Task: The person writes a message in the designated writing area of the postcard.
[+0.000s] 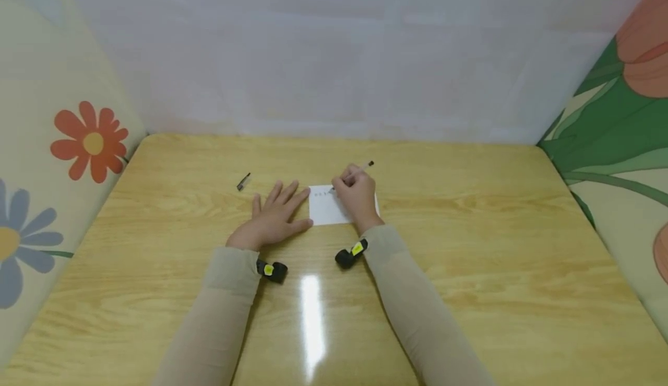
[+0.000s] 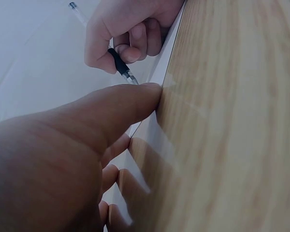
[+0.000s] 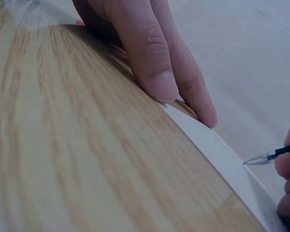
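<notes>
Gripping pen [image 1: 365, 167] w/ R hand [image 1: 359, 197], over paper [image 1: 326, 212] | L hand [image 1: 273, 218] flat, fingers spread, touching paper's L edge

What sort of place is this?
Probably a small indoor booth set up for tabletop work: a wood-grain table, a creased pale backdrop behind it, and flowered walls on both sides.

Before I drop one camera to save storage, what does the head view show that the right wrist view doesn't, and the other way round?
Of these, only the head view shows the pen cap and sleeves; only the right wrist view plainly shows a thumbnail and the silver pen tip. Both show the left hand, right hand, pen, paper and table.
</notes>
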A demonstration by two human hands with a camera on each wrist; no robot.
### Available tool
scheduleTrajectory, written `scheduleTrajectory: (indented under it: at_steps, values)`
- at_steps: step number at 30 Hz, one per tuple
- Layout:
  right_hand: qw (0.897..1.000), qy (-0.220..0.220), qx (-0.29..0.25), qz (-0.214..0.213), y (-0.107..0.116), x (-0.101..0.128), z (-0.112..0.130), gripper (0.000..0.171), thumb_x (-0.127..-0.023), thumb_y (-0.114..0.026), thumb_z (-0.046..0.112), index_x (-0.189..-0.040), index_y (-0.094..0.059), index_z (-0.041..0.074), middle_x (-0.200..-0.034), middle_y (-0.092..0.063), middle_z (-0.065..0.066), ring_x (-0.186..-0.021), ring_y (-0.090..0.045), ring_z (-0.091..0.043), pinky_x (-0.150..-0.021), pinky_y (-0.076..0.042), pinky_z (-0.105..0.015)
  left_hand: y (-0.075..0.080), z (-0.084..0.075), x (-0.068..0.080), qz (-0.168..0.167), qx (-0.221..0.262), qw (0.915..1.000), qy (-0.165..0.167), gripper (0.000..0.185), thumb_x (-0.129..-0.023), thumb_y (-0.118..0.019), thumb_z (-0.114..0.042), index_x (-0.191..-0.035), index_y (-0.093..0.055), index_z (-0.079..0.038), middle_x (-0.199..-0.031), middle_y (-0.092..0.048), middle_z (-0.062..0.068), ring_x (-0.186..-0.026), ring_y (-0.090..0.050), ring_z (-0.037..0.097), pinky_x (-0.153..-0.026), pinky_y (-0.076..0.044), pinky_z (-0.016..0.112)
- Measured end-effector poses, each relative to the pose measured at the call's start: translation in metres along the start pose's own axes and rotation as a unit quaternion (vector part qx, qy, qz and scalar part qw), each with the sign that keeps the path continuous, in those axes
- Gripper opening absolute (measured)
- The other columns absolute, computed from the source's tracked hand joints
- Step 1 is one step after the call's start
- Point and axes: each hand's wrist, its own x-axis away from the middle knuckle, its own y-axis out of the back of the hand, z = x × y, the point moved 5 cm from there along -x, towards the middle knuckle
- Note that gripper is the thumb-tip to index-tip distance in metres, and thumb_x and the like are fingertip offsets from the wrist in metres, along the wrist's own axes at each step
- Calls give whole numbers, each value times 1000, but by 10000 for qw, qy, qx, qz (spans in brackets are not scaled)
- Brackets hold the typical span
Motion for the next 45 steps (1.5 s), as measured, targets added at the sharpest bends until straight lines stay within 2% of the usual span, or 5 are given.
scheduleTrajectory:
  at_steps: [8,15,21,27,45]
  values:
    - [9999,-100,27,104,-2,5,-2,19,-86,-67,9,-70,-56,7,-62,-52,1,-63,-49,-13,-57,-40,-25,-5,3,1,-85,13,10000,-9,76,-103,-53,-47,-163,-20,-15,-170,-2,14,-153,11,42,-110,15,74]
    - [9999,-86,-106,66,-1,3,-2,18,-86,-66,10,-70,-57,8,-60,-59,-1,-58,-55,-11,-56,-42,-24,-3,3,0,-167,41,9998,-56,77,-102,-54,-48,-163,-21,-15,-170,-4,15,-153,10,43,-111,14,74]
    - [9999,-98,-74,111,-3,7,-2,20,-85,-66,9,-68,-56,9,-60,-53,2,-60,-51,-12,-56,-40,-25,-5,6,2,-127,106,9998,-71,78,-102,-53,-50,-163,-21,-15,-170,-4,15,-153,11,43,-110,15,74]
    - [9999,-51,-48,91,-3,5,1,23,-85,-66,8,-66,-53,10,-59,-46,2,-59,-45,-12,-56,-37,-25,-5,6,0,-179,97,9998,-40,75,-103,-54,-45,-163,-22,-14,-170,-6,15,-153,8,43,-111,13,74]
    - [9999,-90,-69,6,-3,2,1,23,-85,-67,7,-66,-54,9,-59,-47,2,-59,-46,-12,-55,-37,-24,-6,11,-6,-141,147,9998,-74,78,-102,-53,-49,-163,-19,-15,-170,-2,14,-153,12,42,-111,17,72]
